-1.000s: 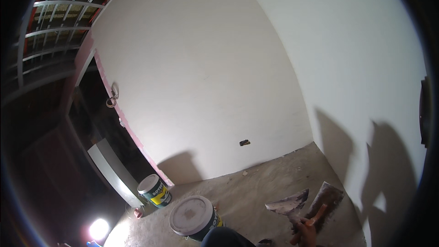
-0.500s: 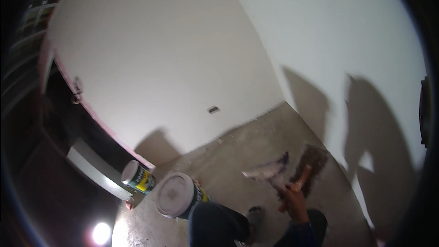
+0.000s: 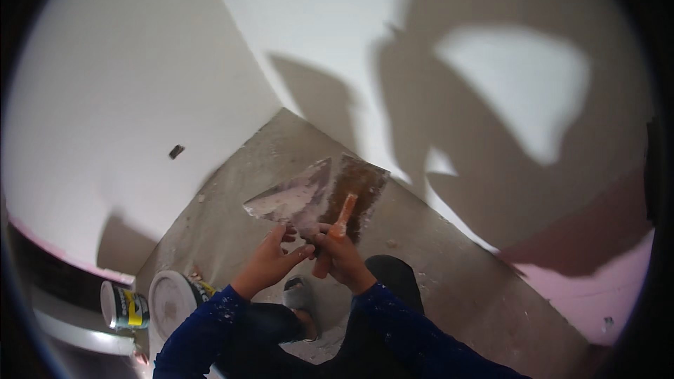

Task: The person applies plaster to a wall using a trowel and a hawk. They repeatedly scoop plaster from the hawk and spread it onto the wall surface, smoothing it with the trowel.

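My right hand (image 3: 340, 260) grips a rectangular plastering trowel (image 3: 361, 179) by its orange handle, together with a wide triangular taping knife (image 3: 288, 193) smeared with pale putty; both blades fan out beyond my fingers at the centre. My left hand (image 3: 279, 260) is just left of the right one, fingers apart and curved beside the knife's handle; I cannot tell whether its fingertips touch it.
Two lidded buckets (image 3: 171, 305) (image 3: 123, 305) stand on the concrete floor (image 3: 232, 231) at lower left. A pale board (image 3: 84, 337) lies beyond them. Two walls (image 3: 126, 98) meet ahead, one with a small socket hole (image 3: 176, 151). My sandalled foot (image 3: 300, 295) is below my hands.
My view has swung right and down toward the corner. My left hand has come into view beside the knife. The two tools in my right hand have moved to the centre.
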### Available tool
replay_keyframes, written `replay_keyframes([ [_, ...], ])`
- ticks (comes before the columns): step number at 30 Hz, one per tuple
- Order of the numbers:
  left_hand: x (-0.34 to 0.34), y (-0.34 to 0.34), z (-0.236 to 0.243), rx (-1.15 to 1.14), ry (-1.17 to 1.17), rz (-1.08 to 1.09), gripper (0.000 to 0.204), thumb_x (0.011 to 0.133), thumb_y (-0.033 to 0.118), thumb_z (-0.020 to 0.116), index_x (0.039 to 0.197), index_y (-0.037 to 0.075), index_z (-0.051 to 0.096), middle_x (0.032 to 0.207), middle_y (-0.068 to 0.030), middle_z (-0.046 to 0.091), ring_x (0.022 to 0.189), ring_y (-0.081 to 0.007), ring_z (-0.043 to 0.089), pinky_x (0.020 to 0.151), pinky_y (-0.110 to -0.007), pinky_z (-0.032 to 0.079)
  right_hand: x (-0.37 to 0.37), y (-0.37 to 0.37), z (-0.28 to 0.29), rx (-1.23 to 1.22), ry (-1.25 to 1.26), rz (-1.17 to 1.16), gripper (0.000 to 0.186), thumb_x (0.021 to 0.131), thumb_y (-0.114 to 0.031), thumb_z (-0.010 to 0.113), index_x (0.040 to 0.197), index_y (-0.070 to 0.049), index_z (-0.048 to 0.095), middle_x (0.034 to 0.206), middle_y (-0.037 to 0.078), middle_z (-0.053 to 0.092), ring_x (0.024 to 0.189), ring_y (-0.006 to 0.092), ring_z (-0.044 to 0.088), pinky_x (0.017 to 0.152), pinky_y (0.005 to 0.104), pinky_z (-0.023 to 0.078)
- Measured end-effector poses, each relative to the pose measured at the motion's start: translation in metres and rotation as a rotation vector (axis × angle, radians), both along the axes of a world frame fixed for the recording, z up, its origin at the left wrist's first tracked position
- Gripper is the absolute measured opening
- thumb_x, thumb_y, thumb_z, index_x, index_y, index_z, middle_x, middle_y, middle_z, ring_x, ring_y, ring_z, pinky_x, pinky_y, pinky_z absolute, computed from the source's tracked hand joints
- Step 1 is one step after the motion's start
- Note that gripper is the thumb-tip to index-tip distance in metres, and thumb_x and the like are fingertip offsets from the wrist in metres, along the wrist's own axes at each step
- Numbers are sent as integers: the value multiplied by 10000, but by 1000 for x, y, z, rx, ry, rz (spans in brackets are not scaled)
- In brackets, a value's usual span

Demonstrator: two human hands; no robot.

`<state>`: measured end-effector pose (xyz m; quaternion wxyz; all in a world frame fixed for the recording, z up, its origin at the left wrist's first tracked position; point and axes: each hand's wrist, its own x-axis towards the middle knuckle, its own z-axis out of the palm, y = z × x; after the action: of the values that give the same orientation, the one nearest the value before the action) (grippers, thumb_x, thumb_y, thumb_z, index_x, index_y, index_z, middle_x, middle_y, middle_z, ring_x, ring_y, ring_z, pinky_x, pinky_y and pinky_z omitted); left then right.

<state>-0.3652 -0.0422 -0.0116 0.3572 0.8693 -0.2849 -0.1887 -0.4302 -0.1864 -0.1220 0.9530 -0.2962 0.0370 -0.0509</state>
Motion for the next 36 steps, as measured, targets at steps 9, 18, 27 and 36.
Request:
replay_keyframes([
  [9, 27, -20, -43, -338, 316, 76, 294, 938, 224, 681, 1096, -7, 587, 946, -66, 654, 856, -142, 612, 748, -299, 500, 0, -1, -9, -378, 136, -124, 383, 946, -254, 667, 1212, 18, 621, 997, 53, 672, 837, 120, 607, 769, 279, 505],
  [18, 94, -14, 7, -411, 353, 75, 278, 823, 159, 644, 1043, -8, 612, 810, -51, 618, 719, -122, 616, 645, -301, 502, -5, -37, 3, -566, 423, -355, 200, 942, -238, 668, 952, -74, 554, 701, 2, 521, 583, 100, 534, 522, 270, 461],
  [27, 86, -13, 8, -225, -53, -50, 370, 746, 212, 651, 1037, -12, 605, 842, -231, 660, 814, -393, 648, 747, -446, 499, -21, -30, 126, -618, 99, -123, 328, 974, -330, 618, 791, -74, 525, 620, 15, 522, 527, 109, 505, 489, 268, 422],
  [36, 72, -23, 17, -276, -168, -101, 345, 748, 194, 650, 1030, 1, 607, 810, -254, 651, 817, -457, 623, 724, -490, 492, -5, -24, 160, -528, 157, -91, 304, 965, -274, 574, 744, -71, 526, 577, 17, 496, 477, 112, 465, 470, 282, 394],
])
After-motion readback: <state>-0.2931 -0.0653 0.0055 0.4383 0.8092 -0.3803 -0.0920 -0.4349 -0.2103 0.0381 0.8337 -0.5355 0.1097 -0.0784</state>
